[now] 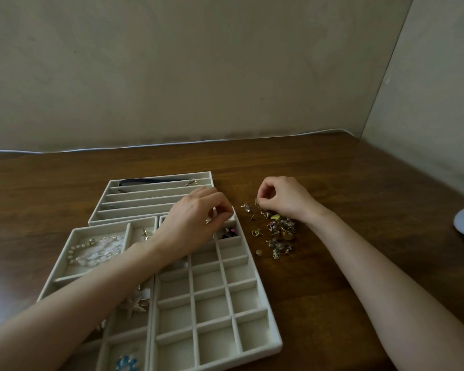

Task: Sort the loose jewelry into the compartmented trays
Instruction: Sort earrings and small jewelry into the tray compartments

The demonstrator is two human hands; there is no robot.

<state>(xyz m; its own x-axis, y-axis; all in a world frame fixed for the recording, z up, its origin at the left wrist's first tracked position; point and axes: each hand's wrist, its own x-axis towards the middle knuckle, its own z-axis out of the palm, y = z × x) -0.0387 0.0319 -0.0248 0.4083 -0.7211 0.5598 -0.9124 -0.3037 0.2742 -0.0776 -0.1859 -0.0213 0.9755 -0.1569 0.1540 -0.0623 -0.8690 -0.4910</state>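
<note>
Head view showed the left hand [196, 223] pinching a tiny shiny piece [208, 220] over the far corner box of the grid tray [275, 344] — the right hand [281, 199] pinched a gold bit [257, 202] off the loose pile [277, 232] beside it — so dropping both in looked next.

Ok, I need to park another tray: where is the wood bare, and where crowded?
Bare: the table strip between the slotted tray and the cable at the wall; the far right corner beyond the right hand. Crowded: the loose jewelry pile between the grid tray and that hand.
</note>
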